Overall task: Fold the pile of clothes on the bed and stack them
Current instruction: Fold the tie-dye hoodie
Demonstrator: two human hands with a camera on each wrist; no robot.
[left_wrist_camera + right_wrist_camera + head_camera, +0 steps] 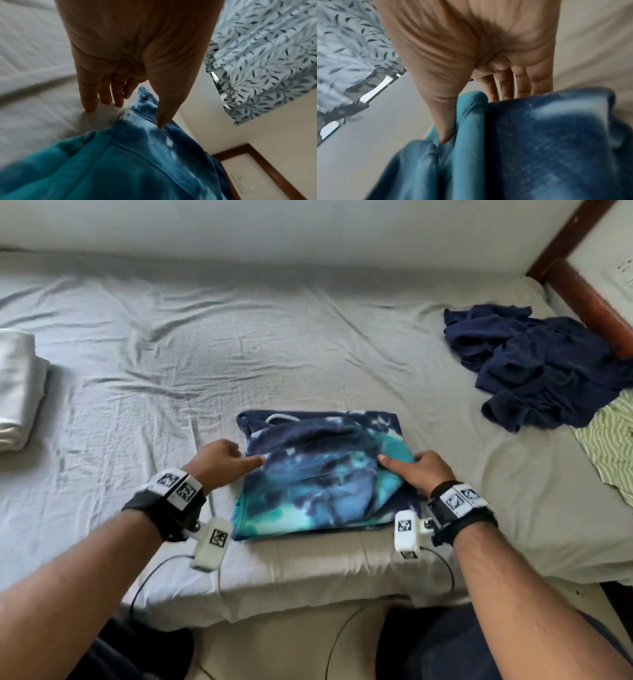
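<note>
We have the folded hoodie (320, 474) lying flat on the bed (171, 337) between our two hands. Our left hand (219, 463) pinches its left edge: the thumb (163, 115) presses on top of the fabric while the fingers (89, 97) reach down beside it, touching the sheet. Our right hand (424, 470) grasps the right edge likewise, thumb (443, 128) sunk in a teal fold, fingers (522, 86) tucked behind the cloth. Well off to the right of our right hand lies a crumpled navy garment (534, 364); far left of our left hand sits a folded white stack (17, 392).
</note>
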